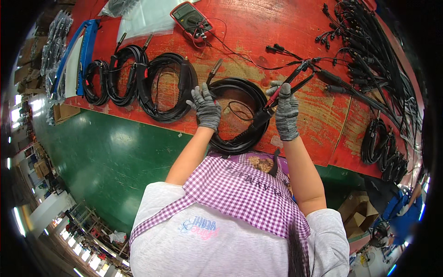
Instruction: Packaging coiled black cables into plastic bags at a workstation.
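Observation:
A thick coil of black cable [236, 148] lies on the red table in front of me, with a metal-tipped connector [215, 68] sticking up at its upper left. My left hand [206, 110], in a grey striped glove, is at the coil's left side with its fingers stretched out. At the coil's right side, my gloved right hand [287, 111] closes on a slim red test probe [273, 98]. The probe slants down toward a black handle-like part [263, 118] of the coil; whether its tip touches is unclear. Dark leads [302, 69] extend beyond my right fingers.
Left of my hands stand more black cable coils [167, 85] and a blue rack [87, 55]. A red-rimmed multimeter [191, 21] with thin leads sits at the back beside clear plastic bags [147, 18]. Bundled black cables [383, 55] and smaller coils [376, 141] occupy the right side.

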A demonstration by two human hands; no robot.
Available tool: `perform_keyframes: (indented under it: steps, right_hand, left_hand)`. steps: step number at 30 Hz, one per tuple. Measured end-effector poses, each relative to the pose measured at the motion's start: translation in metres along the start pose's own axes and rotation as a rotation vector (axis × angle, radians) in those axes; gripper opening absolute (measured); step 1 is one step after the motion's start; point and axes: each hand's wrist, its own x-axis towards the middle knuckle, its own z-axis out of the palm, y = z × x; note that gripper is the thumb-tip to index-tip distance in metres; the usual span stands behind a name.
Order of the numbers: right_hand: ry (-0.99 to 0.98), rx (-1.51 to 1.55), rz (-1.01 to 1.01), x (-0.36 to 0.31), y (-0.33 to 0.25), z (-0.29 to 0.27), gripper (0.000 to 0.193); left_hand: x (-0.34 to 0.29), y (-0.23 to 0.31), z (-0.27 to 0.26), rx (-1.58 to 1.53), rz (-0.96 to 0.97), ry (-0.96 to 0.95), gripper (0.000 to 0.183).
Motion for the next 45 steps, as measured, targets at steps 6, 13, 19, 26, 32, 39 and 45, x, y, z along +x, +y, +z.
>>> perform_keyframes:
  steps: [6, 13, 19, 26, 32, 39, 45]
  right_hand:
    - [-0.028, 0.037, -0.012, -0.005, 0.000, 0.001, 0.043]
    - [-0.032, 0.031, 0.031, -0.009, -0.003, 0.001, 0.043]
    - [-0.023, 0.049, 0.002, -0.012, 0.000, 0.002, 0.043]
    - [-0.073, 0.021, 0.049, -0.015, -0.004, 0.005, 0.043]
    - [-0.015, 0.198, -0.123, 0.019, 0.007, -0.015, 0.034]
    - [-0.324, -1.064, 0.089, 0.017, -0.063, -0.064, 0.050]
    - [-0.420, -0.987, -0.030, -0.012, -0.042, -0.096, 0.048]
  left_hand:
    - [0.004, 0.001, -0.005, -0.038, -0.030, -0.036, 0.084]
    - [0.004, -0.004, -0.011, -0.072, -0.006, -0.045, 0.088]
    - [0.002, 0.006, -0.027, -0.111, 0.019, -0.080, 0.083]
    - [-0.036, 0.087, -0.094, -0.792, 0.532, -0.241, 0.040]
    - [-0.035, 0.074, -0.095, -0.660, 0.688, -0.242, 0.022]
    - [-0.042, -0.007, -0.039, 0.358, 0.961, -0.745, 0.042]
    - [-0.039, 0.138, -0.067, -1.137, 0.425, -0.940, 0.040]
